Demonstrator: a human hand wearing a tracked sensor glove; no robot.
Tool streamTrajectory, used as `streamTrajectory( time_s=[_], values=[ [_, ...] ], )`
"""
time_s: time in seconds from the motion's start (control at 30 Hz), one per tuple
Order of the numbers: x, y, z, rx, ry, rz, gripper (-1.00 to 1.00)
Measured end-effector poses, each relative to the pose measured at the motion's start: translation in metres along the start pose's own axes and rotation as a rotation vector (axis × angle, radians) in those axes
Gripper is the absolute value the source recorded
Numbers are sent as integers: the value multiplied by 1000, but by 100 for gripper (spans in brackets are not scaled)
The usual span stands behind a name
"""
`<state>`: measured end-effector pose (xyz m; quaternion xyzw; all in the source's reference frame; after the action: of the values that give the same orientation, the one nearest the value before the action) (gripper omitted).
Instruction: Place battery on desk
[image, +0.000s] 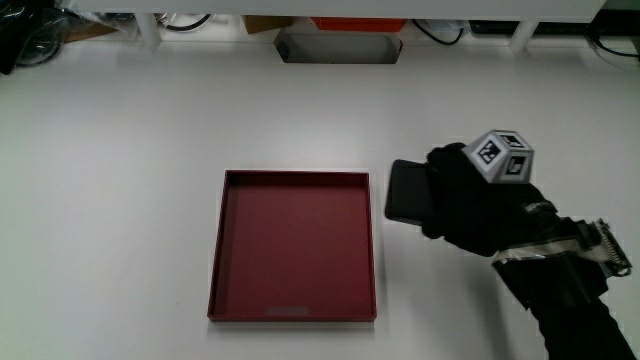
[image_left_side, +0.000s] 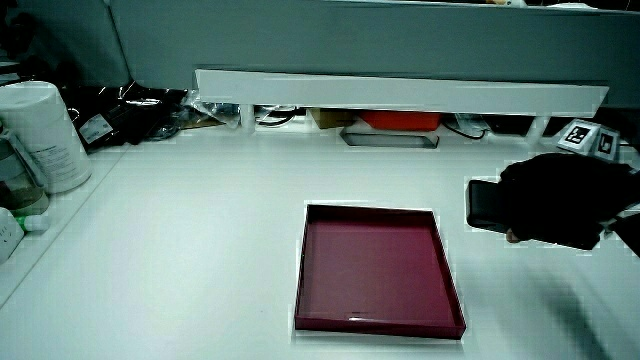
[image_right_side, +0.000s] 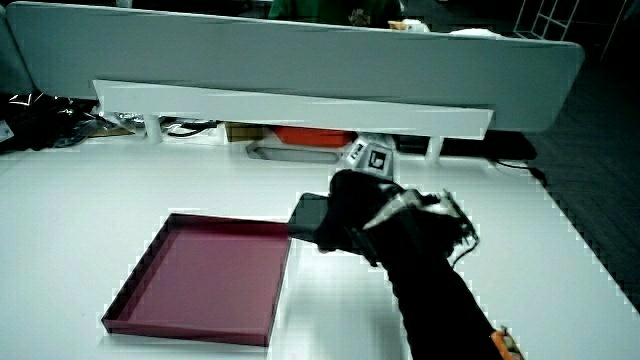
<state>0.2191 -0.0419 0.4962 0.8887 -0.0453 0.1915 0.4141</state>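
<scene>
The battery (image: 407, 191) is a flat black block, seen in the main view beside the red tray (image: 292, 310) and in both side views (image_left_side: 483, 204) (image_right_side: 309, 212). The gloved hand (image: 465, 198) has its fingers wrapped round the end of the battery that points away from the tray, with a patterned cube (image: 499, 156) on its back. In a side view the hand (image_right_side: 350, 215) holds the battery near the tray's corner, and whether the battery touches the table cannot be told. The tray holds nothing.
A low white shelf (image_left_side: 400, 92) runs along the table's edge farthest from the person, with a grey tray (image: 339, 47) and cables under it. A white canister (image_left_side: 42, 135) and dark bags (image_left_side: 125, 110) stand at a table corner in a side view.
</scene>
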Motion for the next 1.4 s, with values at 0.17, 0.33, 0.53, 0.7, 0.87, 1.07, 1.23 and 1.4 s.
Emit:
streamTrajectory(
  time_s=[0.17,0.33,0.53,0.7,0.87,1.07,1.23,1.4],
  values=[
    [27,14,-19,-13,29,-56,0],
    [43,27,-38,-32,28,-92,0],
    [48,36,-54,-63,28,-118,0],
    [47,39,-62,-73,19,-116,0],
    [49,42,-65,-72,28,-120,0],
    [47,41,-67,-101,8,-139,-16],
    [39,37,-69,-111,-82,-145,-42],
    [36,26,-51,-89,-133,-128,-68]
  ],
)
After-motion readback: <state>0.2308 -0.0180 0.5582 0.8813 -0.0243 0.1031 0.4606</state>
